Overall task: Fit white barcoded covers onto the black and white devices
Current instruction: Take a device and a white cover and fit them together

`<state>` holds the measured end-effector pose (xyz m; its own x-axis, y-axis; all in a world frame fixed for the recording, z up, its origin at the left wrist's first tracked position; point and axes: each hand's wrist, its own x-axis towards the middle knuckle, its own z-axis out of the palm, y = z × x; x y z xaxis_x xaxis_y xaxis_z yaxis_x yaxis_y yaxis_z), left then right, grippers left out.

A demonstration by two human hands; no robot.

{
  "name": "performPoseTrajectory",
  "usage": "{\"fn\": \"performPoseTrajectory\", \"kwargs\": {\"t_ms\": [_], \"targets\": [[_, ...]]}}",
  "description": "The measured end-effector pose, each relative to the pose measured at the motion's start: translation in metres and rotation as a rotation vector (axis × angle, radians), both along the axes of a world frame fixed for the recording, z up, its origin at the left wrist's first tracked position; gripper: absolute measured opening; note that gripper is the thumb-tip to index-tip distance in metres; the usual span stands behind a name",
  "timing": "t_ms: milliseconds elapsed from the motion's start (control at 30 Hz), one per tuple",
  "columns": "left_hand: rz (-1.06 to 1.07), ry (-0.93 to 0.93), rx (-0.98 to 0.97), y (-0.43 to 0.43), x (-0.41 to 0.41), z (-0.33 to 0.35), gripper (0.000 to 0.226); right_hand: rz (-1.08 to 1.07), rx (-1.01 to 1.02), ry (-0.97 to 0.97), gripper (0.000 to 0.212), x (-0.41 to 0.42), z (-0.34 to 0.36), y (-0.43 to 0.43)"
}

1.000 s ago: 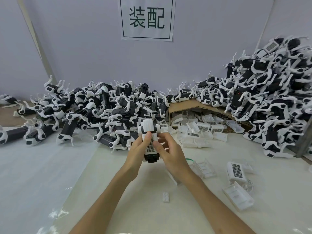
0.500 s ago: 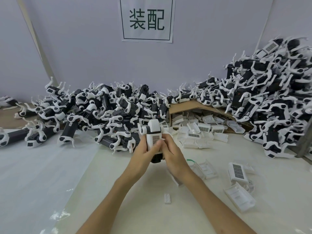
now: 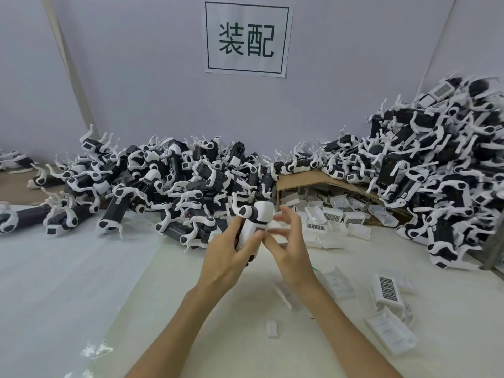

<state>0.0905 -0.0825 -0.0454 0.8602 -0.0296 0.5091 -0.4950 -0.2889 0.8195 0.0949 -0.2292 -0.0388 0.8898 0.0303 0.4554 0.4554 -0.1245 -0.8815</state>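
The left hand [image 3: 231,257] gripped a black and white device [image 3: 257,219] just in front of the cardboard box [image 3: 313,181], lifted clear of the table [image 3: 191,309]. Its fingers were curled round the body and its thumb lay across the white cover [image 3: 249,231] on the device's upper face, where a strip of barcode showed. The device stood tilted, its white head toward the box.

The right hand [image 3: 293,257] was beside it, on the box's near side, with its fingers [image 3: 289,216] spread apart and blurred. Its thumb tip sat close by the left thumb at the lower end of the cover — whether it touched could not be told.

Inside the box lay a heap of loose covers [image 3: 332,214], some spilling out of its open mouth onto the table. To the left of the box ran a long pile of devices [image 3: 163,181]; to its right rose a taller pile [image 3: 436,173]. Nearer than the box and to its right, a barcoded cover [image 3: 387,289] lay face up, with another cover [image 3: 390,334] face down nearer the camera. A small white piece [image 3: 272,328] lay in front of the box, between the forearms. On the wall above the box hung a paper sign [image 3: 246,40].
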Motion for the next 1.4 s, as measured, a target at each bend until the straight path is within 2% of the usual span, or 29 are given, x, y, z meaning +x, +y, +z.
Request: {"fn": "performPoseTrajectory", "kwargs": {"t_ms": [67, 167, 200, 333, 400, 467, 567, 633, 700, 800, 867, 967, 1033, 1100, 1200, 1267, 1400], "targets": [[0.043, -0.038, 0.154, 0.003, 0.0, -0.001, 0.034, -0.021, -0.088, -0.064, 0.067, 0.0, 0.001, -0.007], [0.013, -0.08, 0.233, 0.001, -0.002, -0.001, 0.013, 0.057, -0.146, -0.063, 0.062, 0.0, 0.005, -0.014], [0.009, -0.084, 0.229, 0.001, -0.002, 0.0, 0.013, 0.07, -0.135, -0.054, 0.056, 0.001, 0.007, -0.016], [0.116, -0.114, 0.255, -0.001, 0.0, 0.002, 0.044, 0.059, -0.083, -0.047, 0.033, 0.005, 0.012, -0.026], [0.171, -0.127, 0.284, -0.003, -0.001, 0.003, 0.051, 0.061, -0.062, -0.019, 0.028, 0.007, 0.011, -0.028], [0.186, -0.124, 0.316, -0.003, -0.002, 0.003, 0.049, 0.09, -0.043, 0.014, 0.031, 0.007, 0.011, -0.028], [0.138, -0.107, 0.323, -0.004, -0.001, 0.002, 0.028, 0.132, -0.012, 0.057, 0.033, 0.008, 0.012, -0.03], [0.269, -0.179, 0.418, -0.004, -0.001, 0.001, 0.031, 0.166, 0.002, 0.106, 0.035, 0.01, 0.013, -0.033], [0.48, -0.228, 0.41, -0.003, 0.0, 0.002, 0.032, 0.168, 0.011, 0.162, 0.026, 0.011, 0.013, -0.035], [0.673, -0.085, 0.269, 0.007, 0.005, 0.006, 0.023, 0.076, 0.11, 0.198, 0.01, 0.015, 0.013, -0.039], [0.687, 0.047, 0.255, 0.013, 0.008, 0.005, 0.035, -0.005, 0.265, 0.237, 0.013, 0.019, 0.014, -0.042], [0.686, 0.075, 0.487, 0.012, 0.008, -0.002, 0.052, 0.023, 0.494, 0.312, 0.014, 0.021, 0.018, -0.048], [0.69, 0.094, 0.692, 0.01, 0.008, -0.006, 0.061, 0.088, 0.554, 0.338, 0.015, 0.021, 0.019, -0.05], [0.698, 0.133, 0.77, 0.011, 0.008, -0.007, 0.064, 0.163, 0.509, 0.345, 0.016, 0.019, 0.02, -0.05], [0.66, 0.128, 0.72, 0.015, 0.005, -0.001, 0.058, 0.365, 0.305, 0.333, 0.028, 0.015, 0.02, -0.047], [0.648, 0.112, 0.692, 0.019, 0.002, -0.001, 0.062, 0.5, 0.17, 0.337, 0.028, 0.012, 0.025, -0.044], [0.702, 0.152, 0.706, 0.022, 0.002, -0.001, 0.074, 0.564, 0.051, 0.348, 0.024, 0.009, 0.051, -0.048]]}}
